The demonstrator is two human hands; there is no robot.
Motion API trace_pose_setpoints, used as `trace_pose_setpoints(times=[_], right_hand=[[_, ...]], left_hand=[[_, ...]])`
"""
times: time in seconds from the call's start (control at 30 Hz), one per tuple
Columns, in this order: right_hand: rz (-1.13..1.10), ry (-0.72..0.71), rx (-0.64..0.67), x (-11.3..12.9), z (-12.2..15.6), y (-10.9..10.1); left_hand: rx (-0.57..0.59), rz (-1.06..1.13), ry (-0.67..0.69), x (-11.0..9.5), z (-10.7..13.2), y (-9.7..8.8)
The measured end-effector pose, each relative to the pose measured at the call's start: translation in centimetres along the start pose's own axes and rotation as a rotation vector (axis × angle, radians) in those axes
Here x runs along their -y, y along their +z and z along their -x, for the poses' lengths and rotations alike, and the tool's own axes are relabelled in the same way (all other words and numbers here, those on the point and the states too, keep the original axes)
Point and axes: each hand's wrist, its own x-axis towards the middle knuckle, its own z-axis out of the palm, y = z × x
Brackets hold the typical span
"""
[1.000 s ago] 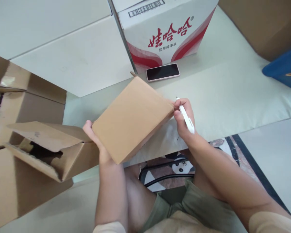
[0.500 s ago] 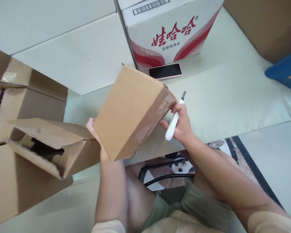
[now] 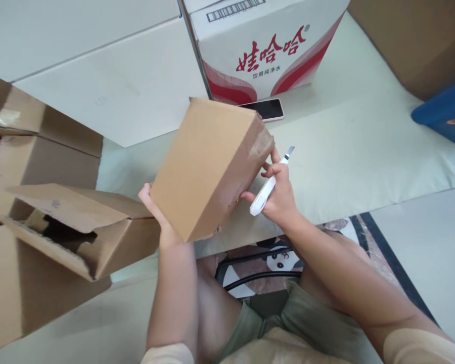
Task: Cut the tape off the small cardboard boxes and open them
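Observation:
A closed brown cardboard box (image 3: 205, 162) with clear tape along one edge is tilted up in the air above the pale table edge. My left hand (image 3: 153, 207) grips its lower left corner from below, fingers mostly hidden behind it. My right hand (image 3: 275, 189) is closed on a white utility knife (image 3: 267, 186) with its short blade out, pointing up and right. Fingertips of that hand also touch the taped right side of the box.
A dark phone (image 3: 267, 108) lies behind the box, against a white and red printed carton (image 3: 265, 45). Open brown cartons (image 3: 60, 227) stand at the left. A blue bin (image 3: 445, 108) and a big brown carton (image 3: 413, 35) are at the right. My knees and a panda-print stool (image 3: 273, 263) are below.
The box has been tipped up and turned, so its taped side now faces my right hand. The knife has swung from lying along my hand to blade up beside the box.

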Motion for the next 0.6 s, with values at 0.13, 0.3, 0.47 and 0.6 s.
trace_pose_setpoints(times=[0.13, 0.3, 0.47, 0.6], right_hand=[[0.016, 0.023, 0.032, -0.1, 0.0, 0.1], [0.011, -0.041, 0.097, -0.6, 0.3, 0.8], [0.034, -0.172, 0.026, -0.2, 0.4, 1.0], [-0.071, -0.269, -0.193, 1.0, 0.6, 0.6]], left_hand=[[0.032, 0.075, 0.127, 0.7, 0.0, 1.0], [0.129, 0.027, 0.173, 1.7, -0.7, 0.6], [0.139, 0.044, 0.05, 1.7, -1.0, -0.2], [0.109, 0.099, -0.019, 1.5, -1.2, -0.1]])
